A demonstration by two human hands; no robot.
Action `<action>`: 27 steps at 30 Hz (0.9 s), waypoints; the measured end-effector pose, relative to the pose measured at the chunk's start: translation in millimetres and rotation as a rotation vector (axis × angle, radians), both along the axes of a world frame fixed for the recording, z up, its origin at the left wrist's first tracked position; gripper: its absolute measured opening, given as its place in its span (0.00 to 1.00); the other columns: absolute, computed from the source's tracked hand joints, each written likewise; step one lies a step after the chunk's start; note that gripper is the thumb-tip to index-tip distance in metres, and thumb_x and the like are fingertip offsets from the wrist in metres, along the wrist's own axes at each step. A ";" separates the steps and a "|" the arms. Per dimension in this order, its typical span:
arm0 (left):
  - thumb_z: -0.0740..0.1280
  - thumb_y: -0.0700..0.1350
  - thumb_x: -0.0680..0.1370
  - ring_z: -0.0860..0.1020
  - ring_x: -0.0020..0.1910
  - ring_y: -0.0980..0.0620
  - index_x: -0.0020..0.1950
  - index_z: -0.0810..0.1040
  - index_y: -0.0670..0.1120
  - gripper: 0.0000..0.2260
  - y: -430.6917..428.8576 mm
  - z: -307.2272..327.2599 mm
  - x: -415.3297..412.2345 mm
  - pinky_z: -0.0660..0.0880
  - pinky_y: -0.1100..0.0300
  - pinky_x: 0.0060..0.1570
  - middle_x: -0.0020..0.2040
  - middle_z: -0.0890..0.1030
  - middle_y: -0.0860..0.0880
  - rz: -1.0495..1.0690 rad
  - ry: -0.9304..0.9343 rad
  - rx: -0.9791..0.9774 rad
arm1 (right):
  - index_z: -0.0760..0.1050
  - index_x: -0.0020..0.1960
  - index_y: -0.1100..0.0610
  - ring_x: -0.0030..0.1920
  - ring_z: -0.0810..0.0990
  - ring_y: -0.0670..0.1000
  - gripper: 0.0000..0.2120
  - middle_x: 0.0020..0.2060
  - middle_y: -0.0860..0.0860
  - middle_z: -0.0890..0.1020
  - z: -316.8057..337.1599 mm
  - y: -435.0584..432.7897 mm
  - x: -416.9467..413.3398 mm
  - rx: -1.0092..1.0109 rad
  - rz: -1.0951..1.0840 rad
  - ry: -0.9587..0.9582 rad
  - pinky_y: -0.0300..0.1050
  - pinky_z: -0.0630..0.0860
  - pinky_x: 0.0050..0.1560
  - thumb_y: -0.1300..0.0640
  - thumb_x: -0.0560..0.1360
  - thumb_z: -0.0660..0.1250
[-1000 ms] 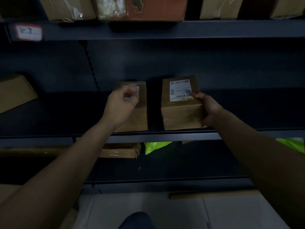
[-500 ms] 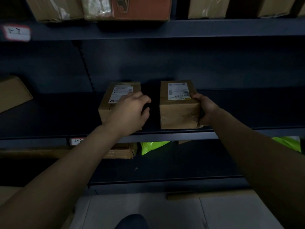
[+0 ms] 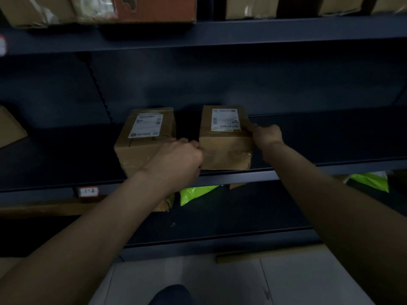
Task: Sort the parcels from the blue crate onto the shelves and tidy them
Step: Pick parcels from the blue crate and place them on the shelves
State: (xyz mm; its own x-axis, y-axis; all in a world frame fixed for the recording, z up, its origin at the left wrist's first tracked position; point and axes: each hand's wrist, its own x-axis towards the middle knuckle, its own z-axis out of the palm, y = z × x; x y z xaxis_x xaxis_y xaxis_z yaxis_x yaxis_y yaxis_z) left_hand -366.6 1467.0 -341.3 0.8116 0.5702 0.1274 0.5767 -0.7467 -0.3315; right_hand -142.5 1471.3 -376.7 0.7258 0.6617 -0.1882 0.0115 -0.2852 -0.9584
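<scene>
**Two parcels shelved, tidying under way**

The dark shelving filled the view, and the blue crate was nowhere in it, so how many parcels were left to sort could not be judged. The upper shelf (image 3: 242, 31) already carried a row of boxes (image 3: 154, 7). On the middle shelf (image 3: 343, 137) two task parcels stood side by side near the front edge, with a narrow gap between them: the left parcel (image 3: 145, 137) and the right parcel (image 3: 222, 139), both with labels facing up.

The placing looked done, and the step in hand seemed to be squaring them up. The left hand (image 3: 178, 159) gripped the left parcel at its near right corner, fingers curled into the gap. The right hand (image 3: 266, 135) clasped the right parcel's right side, thumb at the top edge.

Below lay green bags (image 3: 196, 192), and a tag reading 1-8 (image 3: 88, 191) marked the shelf edge.
</scene>
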 end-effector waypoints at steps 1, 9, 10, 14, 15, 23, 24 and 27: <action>0.59 0.48 0.79 0.73 0.55 0.46 0.62 0.73 0.46 0.13 -2.0 -0.7 2.8 0.69 0.54 0.51 0.56 0.75 0.47 -0.009 0.003 0.002 | 0.73 0.63 0.66 0.51 0.79 0.54 0.24 0.54 0.57 0.80 -0.5 -1.2 3.3 0.011 -0.002 -0.071 0.41 0.72 0.37 0.49 0.75 0.69; 0.59 0.46 0.79 0.73 0.56 0.46 0.60 0.73 0.47 0.11 -24.2 20.8 38.4 0.66 0.55 0.49 0.56 0.76 0.48 -0.091 -0.044 0.004 | 0.75 0.63 0.60 0.55 0.80 0.56 0.16 0.56 0.57 0.81 38.8 -61.5 -6.4 -0.091 0.398 -0.750 0.49 0.78 0.52 0.55 0.77 0.66; 0.60 0.46 0.79 0.73 0.56 0.46 0.60 0.73 0.47 0.11 -26.5 27.1 44.7 0.67 0.54 0.53 0.57 0.76 0.48 -0.102 -0.050 -0.005 | 0.74 0.64 0.60 0.56 0.79 0.57 0.17 0.57 0.58 0.81 48.1 -70.8 -7.9 -0.151 0.456 -0.829 0.52 0.78 0.54 0.54 0.77 0.66; 0.61 0.45 0.78 0.73 0.56 0.45 0.60 0.73 0.45 0.11 -41.5 64.7 75.7 0.68 0.52 0.56 0.56 0.75 0.47 -0.162 -0.048 -0.046 | 0.72 0.67 0.58 0.55 0.79 0.59 0.21 0.57 0.58 0.80 97.6 -108.2 0.0 -0.383 0.548 -1.024 0.53 0.78 0.53 0.49 0.77 0.66; 0.61 0.45 0.78 0.73 0.56 0.46 0.59 0.73 0.45 0.11 -47.1 77.6 83.8 0.68 0.53 0.55 0.56 0.75 0.47 -0.185 -0.044 -0.057 | 0.72 0.66 0.58 0.53 0.79 0.58 0.21 0.55 0.58 0.80 113.4 -118.6 4.3 -0.426 0.554 -1.045 0.53 0.78 0.52 0.49 0.77 0.65; 0.60 0.48 0.80 0.73 0.52 0.49 0.62 0.74 0.48 0.13 -78.2 230.2 113.0 0.72 0.55 0.47 0.53 0.75 0.49 -0.325 -0.164 -0.220 | 0.73 0.65 0.57 0.55 0.78 0.57 0.20 0.55 0.57 0.80 265.7 -186.0 33.2 -0.556 0.474 -1.120 0.51 0.77 0.54 0.48 0.77 0.66; 0.60 0.47 0.79 0.73 0.52 0.49 0.62 0.74 0.47 0.13 -81.2 254.0 111.7 0.72 0.54 0.48 0.53 0.75 0.49 -0.319 -0.187 -0.215 | 0.73 0.65 0.57 0.55 0.77 0.57 0.20 0.56 0.56 0.80 286.6 -191.3 32.4 -0.559 0.465 -1.126 0.51 0.77 0.53 0.48 0.77 0.65; 0.59 0.47 0.80 0.73 0.52 0.48 0.61 0.74 0.47 0.12 -94.6 319.4 108.3 0.68 0.57 0.45 0.53 0.75 0.48 -0.313 -0.162 -0.174 | 0.72 0.64 0.57 0.51 0.76 0.56 0.17 0.55 0.56 0.79 349.5 -207.3 24.7 -0.584 0.443 -1.133 0.47 0.75 0.45 0.49 0.79 0.63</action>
